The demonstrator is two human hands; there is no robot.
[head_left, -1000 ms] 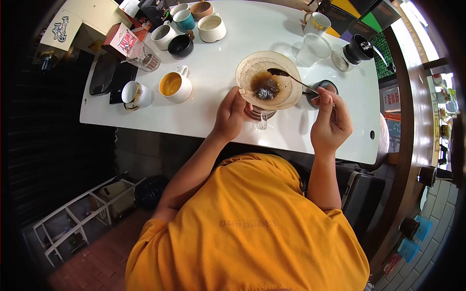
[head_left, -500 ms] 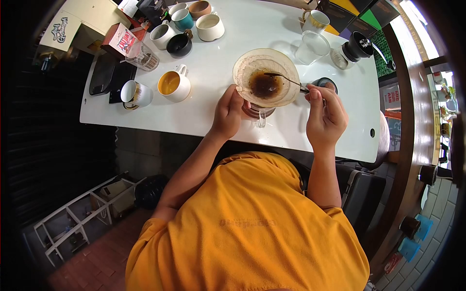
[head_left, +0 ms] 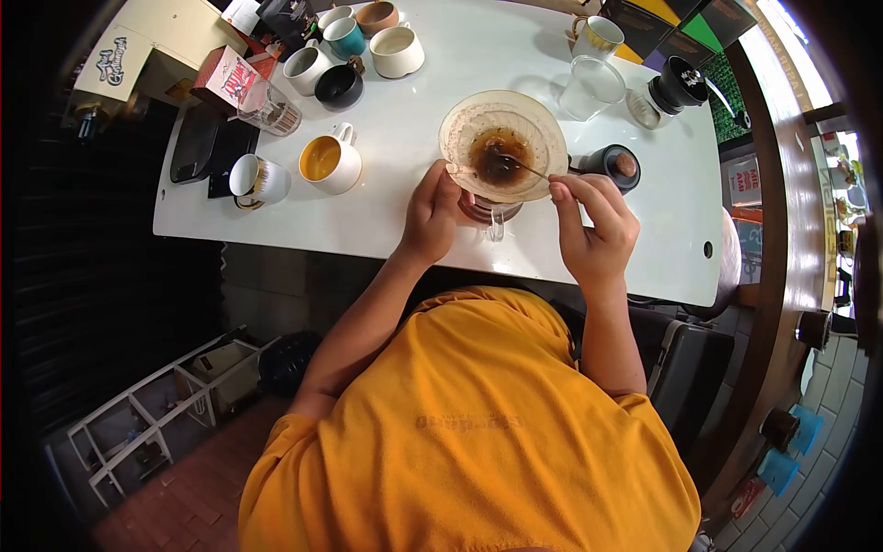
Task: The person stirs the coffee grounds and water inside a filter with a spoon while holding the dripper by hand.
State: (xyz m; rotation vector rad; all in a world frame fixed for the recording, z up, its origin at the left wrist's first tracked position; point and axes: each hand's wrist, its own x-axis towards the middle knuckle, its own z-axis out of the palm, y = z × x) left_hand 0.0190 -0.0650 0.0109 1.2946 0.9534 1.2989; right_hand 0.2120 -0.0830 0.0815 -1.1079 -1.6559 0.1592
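Filter cone [head_left: 469, 124] on a glass server [head_left: 487, 213], near the front edge of the white table [head_left: 441, 55]; wet dark grounds [head_left: 497, 152] lie at its centre. The spoon [head_left: 526, 166] dips into the grounds, its handle pinched between the thumb and curled fingers of the right hand [head_left: 596, 225]. The left hand [head_left: 430, 216] grips the cone's near rim, fingers closed on it (thumb at the edge). Stirring here seems to call for a light touch: bowl in the slurry, clear of the paper wall, which could tear. The left hand's hold steadies the stack against tipping. Beside: a black tin [head_left: 614, 164] just right of the cone, a yellow-filled mug [head_left: 329, 162] to its left, a tumbler [head_left: 591, 87] behind.
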